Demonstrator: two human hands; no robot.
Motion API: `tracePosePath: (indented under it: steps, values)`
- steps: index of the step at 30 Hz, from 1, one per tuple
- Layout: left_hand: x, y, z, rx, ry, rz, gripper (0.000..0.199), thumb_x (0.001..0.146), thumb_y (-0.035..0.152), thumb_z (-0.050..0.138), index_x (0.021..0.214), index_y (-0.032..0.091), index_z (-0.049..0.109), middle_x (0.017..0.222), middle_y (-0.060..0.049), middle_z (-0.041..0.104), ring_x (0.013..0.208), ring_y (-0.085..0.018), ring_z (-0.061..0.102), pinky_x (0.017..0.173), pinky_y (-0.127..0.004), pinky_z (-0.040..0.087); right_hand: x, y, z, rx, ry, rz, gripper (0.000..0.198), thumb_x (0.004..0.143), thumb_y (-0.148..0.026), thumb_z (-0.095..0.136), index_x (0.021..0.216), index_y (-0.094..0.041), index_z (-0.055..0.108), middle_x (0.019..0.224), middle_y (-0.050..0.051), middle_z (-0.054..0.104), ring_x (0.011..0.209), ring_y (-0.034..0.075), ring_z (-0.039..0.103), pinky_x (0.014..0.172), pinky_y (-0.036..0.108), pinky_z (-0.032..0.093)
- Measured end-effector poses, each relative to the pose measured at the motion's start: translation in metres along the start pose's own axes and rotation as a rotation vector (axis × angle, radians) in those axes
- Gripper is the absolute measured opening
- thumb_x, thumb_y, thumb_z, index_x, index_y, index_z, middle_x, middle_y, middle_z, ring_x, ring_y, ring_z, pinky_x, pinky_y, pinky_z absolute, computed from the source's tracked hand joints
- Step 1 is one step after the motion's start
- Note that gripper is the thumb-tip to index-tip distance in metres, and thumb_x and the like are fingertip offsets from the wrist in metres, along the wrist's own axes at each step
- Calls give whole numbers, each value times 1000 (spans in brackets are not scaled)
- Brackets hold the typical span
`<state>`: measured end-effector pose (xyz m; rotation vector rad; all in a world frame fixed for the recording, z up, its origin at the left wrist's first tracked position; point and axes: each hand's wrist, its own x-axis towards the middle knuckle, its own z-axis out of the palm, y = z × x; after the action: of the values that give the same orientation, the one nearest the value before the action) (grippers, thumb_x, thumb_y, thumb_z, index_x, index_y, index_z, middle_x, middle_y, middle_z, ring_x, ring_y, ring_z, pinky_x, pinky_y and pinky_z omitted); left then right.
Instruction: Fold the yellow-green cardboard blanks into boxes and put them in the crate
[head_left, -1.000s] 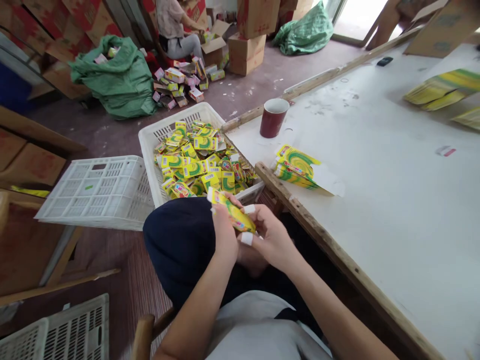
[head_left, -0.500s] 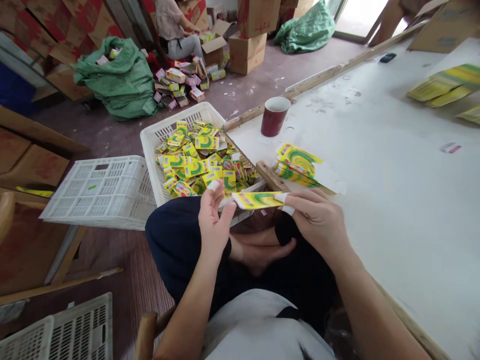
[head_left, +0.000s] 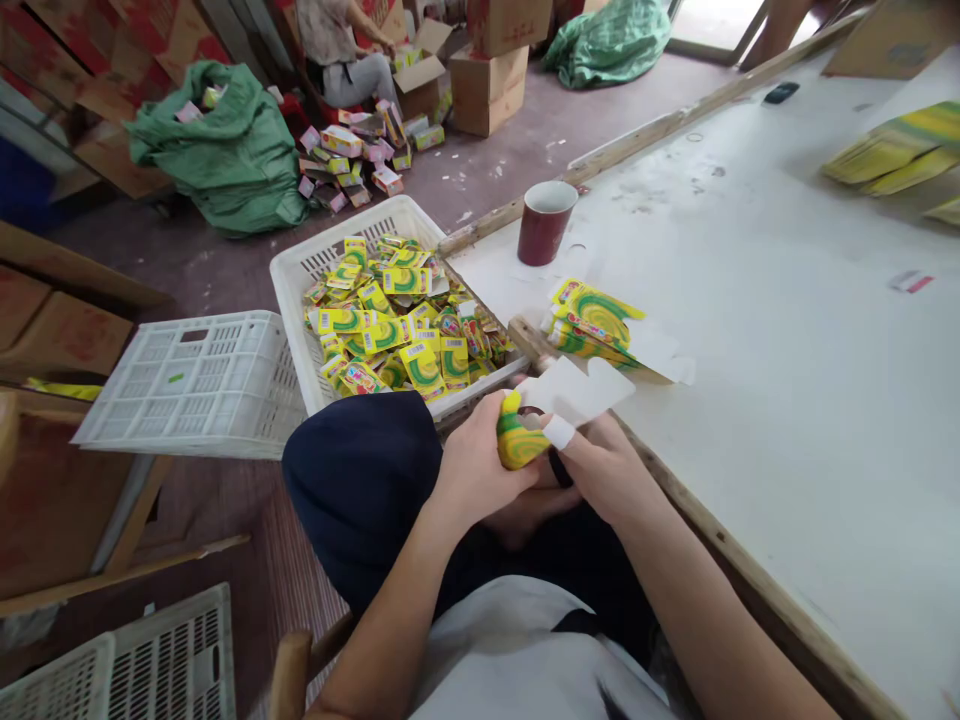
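Note:
Above my lap, both hands hold a small yellow-and-green carton (head_left: pixel 517 442), its white inner side and flaps facing up toward the table edge. My left hand (head_left: pixel 476 468) is closed around the printed left end, which is bowed open. My right hand (head_left: pixel 606 468), with white tape on a fingertip, grips the carton near its white flaps; some of its fingers are hidden beneath. Just beyond my hands, a stack of flat yellow cartons (head_left: pixel 592 318) lies on the white table (head_left: pixel 787 400). A white basket (head_left: pixel 289 290) to the front left holds many small yellow cartons.
A dark red cup (head_left: pixel 546 225) stands near the table's wooden edge. An upturned white crate (head_left: pixel 202 375) is left of the basket. Behind are a green sack (head_left: pixel 217 150), a pile of boxes (head_left: pixel 352 160), cardboard boxes (head_left: pixel 489 90) and a seated person (head_left: pixel 337 50). More flat cartons (head_left: pixel 896 150) lie far right.
The carton was a flat strip stretched between my hands; now it is bowed open with its white side showing. My left hand has moved right and closed on it, and my hands are nearer together.

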<state>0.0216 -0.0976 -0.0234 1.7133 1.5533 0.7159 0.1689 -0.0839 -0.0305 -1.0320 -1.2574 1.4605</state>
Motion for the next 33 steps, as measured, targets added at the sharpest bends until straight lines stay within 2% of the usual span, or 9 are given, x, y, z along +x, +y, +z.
tracePosePath:
  steps: [3, 5, 9, 15, 19, 23, 27, 30, 33]
  values:
    - [-1, 1, 2, 19, 12, 31, 68, 67, 31, 75, 127, 21, 43, 117, -11, 64, 107, -32, 64, 87, -42, 52, 0, -3, 4, 209, -114, 159, 66, 80, -62, 64, 135, -26, 52, 130, 10, 64, 123, 30, 57, 102, 47, 49]
    - [-2, 1, 2, -15, 15, 54, 70, 69, 34, 76, 128, 21, 41, 118, -12, 63, 108, -32, 63, 86, -42, 52, 2, -7, 4, 232, -154, 172, 70, 78, -69, 61, 133, -28, 54, 127, 9, 66, 121, 31, 59, 99, 48, 52]
    - [-3, 1, 2, -68, 20, 101, 74, 70, 34, 76, 131, 22, 37, 127, -12, 58, 118, -31, 59, 96, -42, 50, 5, -9, 1, 251, -149, 139, 70, 83, -78, 36, 131, -33, 56, 132, 8, 63, 121, 31, 60, 96, 49, 54]
    - [-5, 0, 5, 34, -33, 227, 71, 71, 25, 73, 133, 27, 39, 127, -9, 56, 119, -30, 58, 96, -39, 50, -1, -8, 1, 277, -128, 279, 61, 77, -57, 68, 131, -29, 58, 123, 7, 69, 116, 29, 63, 96, 45, 54]
    - [-8, -2, 7, 87, -49, 224, 64, 74, 24, 70, 132, 25, 41, 119, -8, 56, 108, -28, 62, 87, -38, 53, -3, -5, 1, 298, -84, 290, 62, 72, -55, 75, 126, -28, 62, 121, 7, 70, 114, 28, 64, 99, 43, 52]
    - [-9, 0, 8, 53, -73, 208, 59, 72, 20, 68, 125, 26, 43, 121, -8, 55, 110, -27, 61, 89, -38, 52, -1, 1, 1, 229, -58, 237, 61, 74, -61, 71, 124, -27, 64, 128, 7, 66, 119, 27, 61, 104, 43, 47]
    - [-8, 4, 7, 0, -44, 136, 52, 68, 20, 69, 114, 26, 45, 115, -6, 60, 106, -28, 63, 87, -39, 52, -3, 3, 0, 46, -74, 76, 60, 84, -67, 56, 127, -26, 63, 129, 7, 66, 125, 29, 57, 107, 46, 45]
    - [-6, 1, 5, -46, -42, 34, 60, 66, 23, 72, 118, 26, 41, 107, -6, 64, 98, -29, 66, 81, -40, 53, -6, 2, -2, -213, -77, -117, 53, 88, -55, 59, 131, -26, 60, 130, 8, 65, 126, 31, 57, 107, 47, 45]
    - [-2, -4, 7, -124, 2, -41, 74, 62, 25, 75, 124, 26, 34, 111, -8, 63, 94, -30, 67, 78, -40, 53, -9, 4, -2, -460, -120, -308, 44, 93, -31, 55, 137, -29, 55, 142, 8, 56, 130, 28, 54, 108, 45, 45]
